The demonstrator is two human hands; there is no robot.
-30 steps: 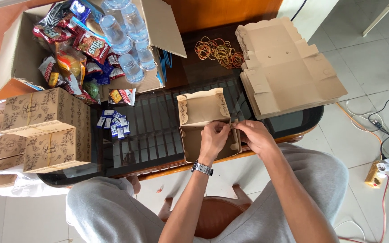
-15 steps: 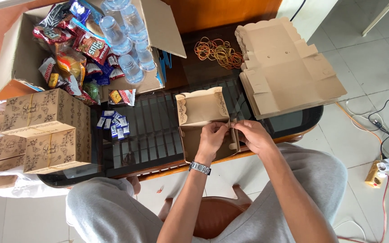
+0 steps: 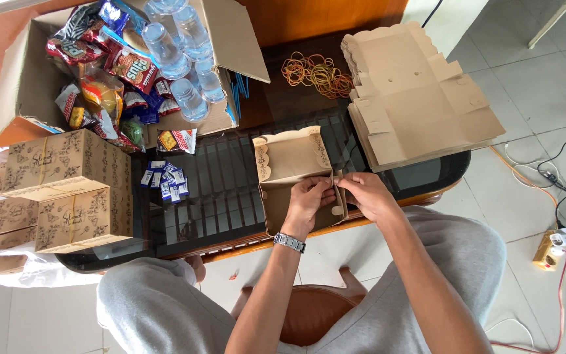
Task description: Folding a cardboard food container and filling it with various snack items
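Two hands meet at the right side of a small brown box [image 3: 294, 177] on the dark glass table [image 3: 217, 196]. The box sits near the table's front edge, right in front of the seated person, so it is easy to reach. Its lid with the wavy edge stands open at the back.

The left hand [image 3: 309, 200], with a silver watch [image 3: 289, 242] on its wrist, curls over the box's right wall, and its fingertips pinch the cardboard there. The right hand [image 3: 365, 195] comes in from the other side and pinches the same wall, where a little flap sticks out. It looks like both hands squeeze together to keep that side folded up.

Just to the right lies a stack of flat boxes [image 3: 420, 98] not yet folded, close enough to grab. Behind the small box is a pile of rubber bands [image 3: 316, 72]. On the far left, finished boxes [image 3: 60, 190] with flower prints are piled up out of the way.

A big open carton [image 3: 27, 78] at the back holds snack bags [image 3: 106, 72] and clear water cups [image 3: 178, 46]. Some small blue packets [image 3: 164, 180] lie on the table between the carton and the box.
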